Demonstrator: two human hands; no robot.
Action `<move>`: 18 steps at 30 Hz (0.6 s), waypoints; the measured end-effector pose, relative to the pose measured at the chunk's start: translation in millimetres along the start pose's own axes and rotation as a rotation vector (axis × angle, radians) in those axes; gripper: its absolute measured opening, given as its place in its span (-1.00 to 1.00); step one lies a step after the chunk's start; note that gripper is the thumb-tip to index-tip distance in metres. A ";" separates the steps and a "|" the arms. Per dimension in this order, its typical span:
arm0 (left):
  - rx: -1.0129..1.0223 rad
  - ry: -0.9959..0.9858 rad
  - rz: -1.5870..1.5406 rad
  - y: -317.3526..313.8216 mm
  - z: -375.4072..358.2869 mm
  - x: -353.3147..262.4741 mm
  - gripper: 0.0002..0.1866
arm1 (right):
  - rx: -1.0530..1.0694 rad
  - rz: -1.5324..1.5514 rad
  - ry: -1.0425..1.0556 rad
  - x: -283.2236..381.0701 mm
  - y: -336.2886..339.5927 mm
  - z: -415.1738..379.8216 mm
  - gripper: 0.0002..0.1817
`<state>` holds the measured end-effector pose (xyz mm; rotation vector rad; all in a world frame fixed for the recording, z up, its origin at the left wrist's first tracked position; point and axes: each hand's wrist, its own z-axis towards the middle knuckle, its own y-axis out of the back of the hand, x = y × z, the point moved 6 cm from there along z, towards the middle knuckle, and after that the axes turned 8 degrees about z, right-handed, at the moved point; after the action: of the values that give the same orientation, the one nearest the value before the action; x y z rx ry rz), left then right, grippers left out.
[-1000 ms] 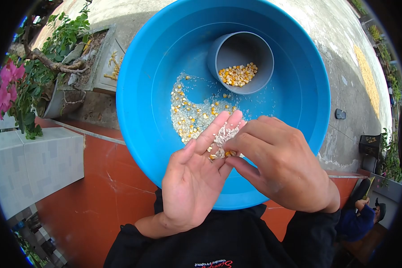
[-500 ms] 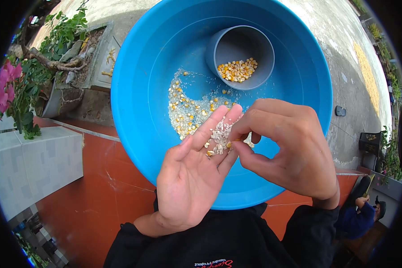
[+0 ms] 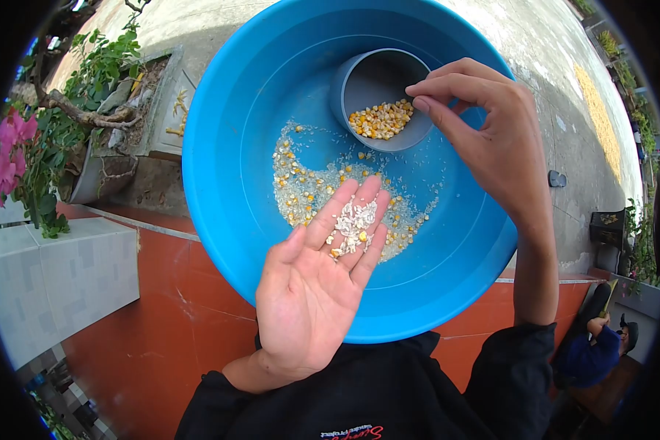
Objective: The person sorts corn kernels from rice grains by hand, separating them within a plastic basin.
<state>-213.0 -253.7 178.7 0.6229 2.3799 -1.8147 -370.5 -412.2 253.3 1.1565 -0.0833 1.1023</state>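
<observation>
Palm up, my left hand [image 3: 308, 293] holds a small heap of white grain bits [image 3: 354, 224] and a few yellow kernels on its outstretched fingers, over the near part of a blue basin [image 3: 216, 220]. My right hand [image 3: 418, 97] is closed in a pinch at the right side of a grey cup [image 3: 339, 99]; anything between its fingertips is too small to make out. Yellow and whitish corn kernels [image 3: 381, 121] lie in the cup, which stands inside the basin. More pale grains mixed with yellow kernels [image 3: 293, 192] are spread across the basin floor.
Left of the basin are a planter [image 3: 154, 110], pink flowers [image 3: 9, 150] and a tiled block [image 3: 59, 286]. A seated person [image 3: 594, 356] is at the lower right. Yellow grain [image 3: 598, 121] lies on the concrete farther right, near a dark object [image 3: 557, 179].
My right hand has moved up from my left fingers to the cup's right side. The grains on my left hand now show fully. The basin and cup have shifted slightly in view.
</observation>
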 end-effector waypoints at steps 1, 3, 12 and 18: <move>-0.006 -0.001 -0.002 -0.2 0.2 0.0 -0.24 | 0.075 0.068 -0.040 6.4 -3.2 -2.0 -0.86; -0.015 -0.001 -0.006 -1.8 1.5 -0.2 -0.23 | 0.226 0.201 -0.120 22.7 -8.3 -9.0 -0.87; -0.009 0.029 0.108 -1.3 0.1 1.2 -0.21 | 0.474 0.234 -0.004 66.9 -33.6 -46.8 -0.73; 0.006 0.035 0.099 -3.0 -1.7 1.7 -0.21 | 0.458 0.179 0.031 71.3 -33.5 -51.0 -0.71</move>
<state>-215.4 -252.3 181.4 0.7641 2.3209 -1.7861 -333.4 -326.2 247.1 1.5617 0.0980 1.3396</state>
